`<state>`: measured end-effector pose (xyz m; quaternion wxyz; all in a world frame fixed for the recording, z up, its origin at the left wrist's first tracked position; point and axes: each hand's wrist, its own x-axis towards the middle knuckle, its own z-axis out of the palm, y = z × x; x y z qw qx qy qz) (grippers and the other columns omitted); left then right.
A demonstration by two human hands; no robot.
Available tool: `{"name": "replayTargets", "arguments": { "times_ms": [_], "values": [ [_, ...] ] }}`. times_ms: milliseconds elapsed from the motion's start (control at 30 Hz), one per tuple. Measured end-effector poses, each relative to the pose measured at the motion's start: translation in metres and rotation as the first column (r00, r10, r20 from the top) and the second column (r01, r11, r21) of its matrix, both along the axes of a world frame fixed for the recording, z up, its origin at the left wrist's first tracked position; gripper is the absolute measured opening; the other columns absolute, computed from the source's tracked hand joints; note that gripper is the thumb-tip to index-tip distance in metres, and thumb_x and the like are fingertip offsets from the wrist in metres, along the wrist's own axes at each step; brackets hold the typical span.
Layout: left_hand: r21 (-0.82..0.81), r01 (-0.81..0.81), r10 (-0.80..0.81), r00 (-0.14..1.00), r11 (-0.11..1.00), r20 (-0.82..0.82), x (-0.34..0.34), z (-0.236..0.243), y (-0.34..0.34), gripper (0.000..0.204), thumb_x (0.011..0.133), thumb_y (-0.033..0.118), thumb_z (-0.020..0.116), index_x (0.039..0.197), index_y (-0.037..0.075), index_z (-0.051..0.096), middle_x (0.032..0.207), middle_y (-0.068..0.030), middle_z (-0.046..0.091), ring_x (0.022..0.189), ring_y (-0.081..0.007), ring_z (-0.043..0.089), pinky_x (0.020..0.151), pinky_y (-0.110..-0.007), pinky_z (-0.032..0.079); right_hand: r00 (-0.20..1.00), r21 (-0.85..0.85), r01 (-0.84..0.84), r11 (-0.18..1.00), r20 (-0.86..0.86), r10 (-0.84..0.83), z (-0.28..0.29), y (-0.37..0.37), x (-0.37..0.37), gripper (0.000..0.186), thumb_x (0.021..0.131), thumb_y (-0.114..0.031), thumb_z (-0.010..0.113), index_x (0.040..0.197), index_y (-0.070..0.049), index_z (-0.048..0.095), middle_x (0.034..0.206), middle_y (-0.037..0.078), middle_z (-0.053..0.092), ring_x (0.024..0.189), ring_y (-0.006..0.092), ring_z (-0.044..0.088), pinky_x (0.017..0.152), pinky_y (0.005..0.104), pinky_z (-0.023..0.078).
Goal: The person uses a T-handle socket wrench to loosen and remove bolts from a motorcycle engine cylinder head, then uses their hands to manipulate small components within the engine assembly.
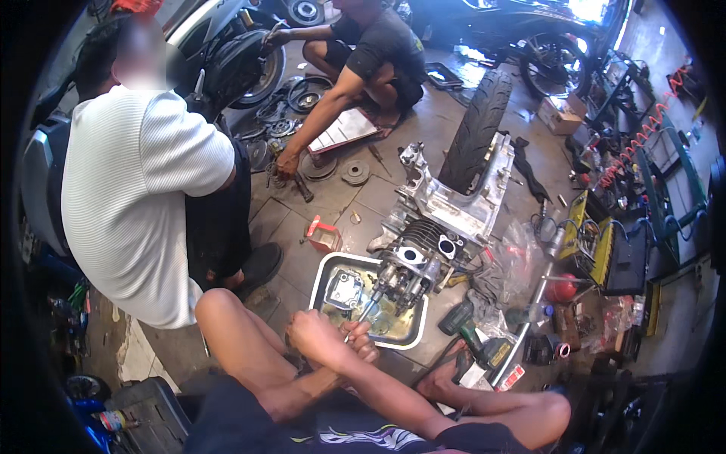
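A metal engine with finned cylinder [418, 240] lies in front of me, its head end over a white-rimmed tray [418, 333]. A long metal tool [370, 306] runs from the head toward me. My left hand [359, 342] has its fingers wrapped round the tool's near part. Crossed over my left arm, my right hand [316, 333] is closed just left of it; what it grips is hidden. A metal cover [346, 287] lies in the tray, and a green cordless drill [473, 340] sits to the right.
A person in white [132, 204] sits at left; another person [374, 57] squats at the back, reaching among loose parts [306, 98]. A tyre [476, 121] adjoins the engine. A red-and-white box [321, 233], yellow toolbox [586, 234], metal bar [529, 310] and parked motorcycles [548, 72] surround us.
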<state>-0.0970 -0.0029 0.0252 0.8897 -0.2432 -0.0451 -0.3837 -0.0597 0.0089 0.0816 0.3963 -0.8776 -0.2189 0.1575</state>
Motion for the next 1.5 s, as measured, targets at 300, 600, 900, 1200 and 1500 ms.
{"name": "replayTargets", "arguments": {
  "times_ms": [300,600,900,1200,1500],
  "values": [
    [0.553,-0.311,0.396,0.917,0.773,-0.037,-0.012,0.014,0.008,0.038,0.103,0.037,0.033,0.084,0.009,0.049,0.065,-0.0029,0.046,0.058,-0.0147,0.044,0.062,-0.030,0.039,0.881,0.323,0.298,0.898,0.269,-0.390,0.032,-0.009,-0.010,0.020,0.087,-0.022,0.067,0.093,-0.005,0.059,0.085,0.015,0.055,0.078,0.0350,0.060,0.069,0.0459,0.048],
    [0.787,-0.586,0.750,0.429,-0.192,0.503,0.004,0.046,0.019,0.031,0.104,0.033,0.040,0.085,0.009,0.046,0.083,-0.0054,0.051,0.079,-0.0146,0.051,0.074,-0.031,0.044,0.567,0.336,0.655,0.676,0.372,-0.735,0.026,-0.061,-0.031,0.026,0.082,-0.014,0.072,0.099,-0.002,0.056,0.094,0.014,0.052,0.086,0.0283,0.054,0.073,0.0371,0.045],
    [0.768,-0.422,0.486,0.601,-0.482,0.635,0.001,0.057,0.032,0.030,0.104,0.022,0.032,0.086,0.003,0.045,0.079,-0.0070,0.047,0.074,-0.0159,0.048,0.076,-0.031,0.042,0.908,0.092,0.311,0.946,-0.322,-0.267,0.016,-0.099,-0.085,0.036,0.101,-0.037,0.049,0.091,-0.004,0.060,0.073,0.009,0.061,0.070,0.0200,0.057,0.069,0.0347,0.047],
    [0.211,-0.602,-0.169,0.511,-0.770,0.843,0.007,0.067,0.059,0.026,0.079,-0.008,0.046,0.095,0.000,0.066,0.076,-0.0094,0.059,0.071,-0.0178,0.057,0.067,-0.030,0.045,0.926,-0.043,0.201,0.979,-0.318,-0.204,0.032,-0.100,-0.077,0.045,0.101,-0.043,0.042,0.090,-0.007,0.067,0.082,0.018,0.066,0.083,0.0346,0.063,0.076,0.0439,0.048],
    [0.646,-0.515,0.244,0.643,-0.564,0.726,0.002,0.041,0.055,0.024,0.082,-0.001,0.041,0.061,0.002,0.053,0.055,-0.0021,0.050,0.049,-0.0076,0.042,0.045,-0.023,0.031,0.914,-0.172,0.289,0.942,-0.241,-0.325,0.050,-0.088,-0.080,0.044,0.099,-0.044,0.044,0.093,-0.008,0.070,0.085,0.019,0.069,0.087,0.0385,0.065,0.078,0.0464,0.050]
  ]
}}
